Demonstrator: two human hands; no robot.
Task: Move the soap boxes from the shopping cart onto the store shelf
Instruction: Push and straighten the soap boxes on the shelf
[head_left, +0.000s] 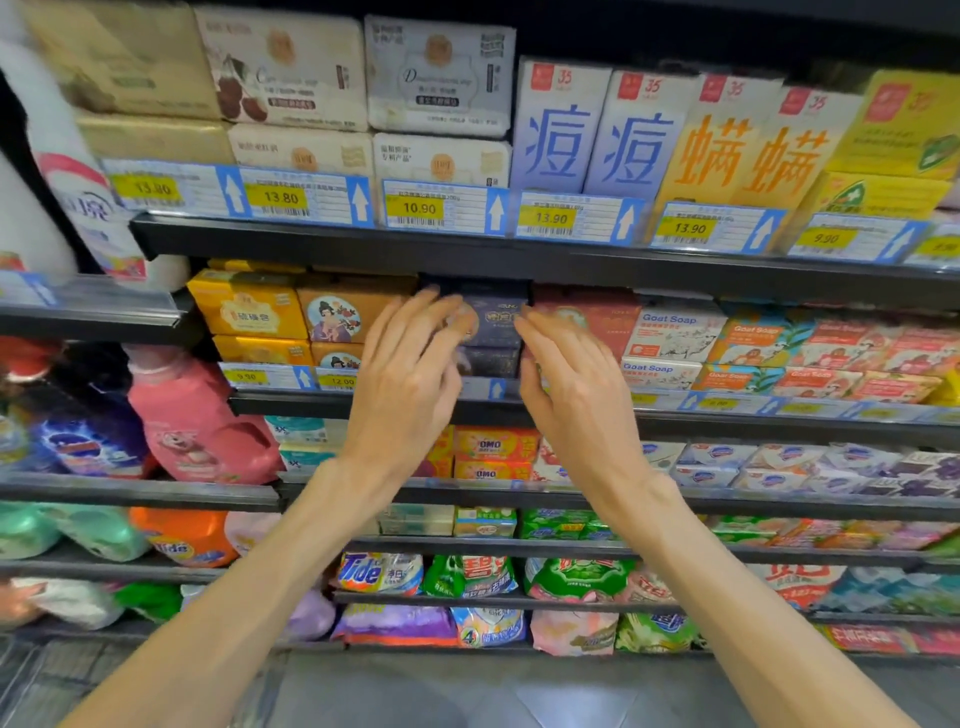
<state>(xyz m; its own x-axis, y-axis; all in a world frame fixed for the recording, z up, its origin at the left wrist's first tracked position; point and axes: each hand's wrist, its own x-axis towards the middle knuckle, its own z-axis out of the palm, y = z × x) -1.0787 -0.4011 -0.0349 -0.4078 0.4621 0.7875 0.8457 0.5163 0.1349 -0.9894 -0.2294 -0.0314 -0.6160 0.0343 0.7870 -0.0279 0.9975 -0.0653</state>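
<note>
Dark navy soap boxes (493, 325) sit stacked on the second shelf (675, 415), between orange boxes on the left and red boxes on the right. My left hand (410, 374) reaches up to the stack's left side, its straight fingers touching the top box. On the stack's right side my right hand (571, 384) has its fingertips against the box edge. Neither hand grips a box. A second navy box (488, 361) lies under the top one. Only a wire corner of the shopping cart (31, 680) shows at the bottom left.
Above is a shelf of white, blue and yellow soap packs with price tags (421, 208). Goat Soap boxes (670, 332) fill the right of the second shelf. Pink and blue detergent bottles (192, 415) stand at the left. Lower shelves hold more soap and Tide bags (379, 571).
</note>
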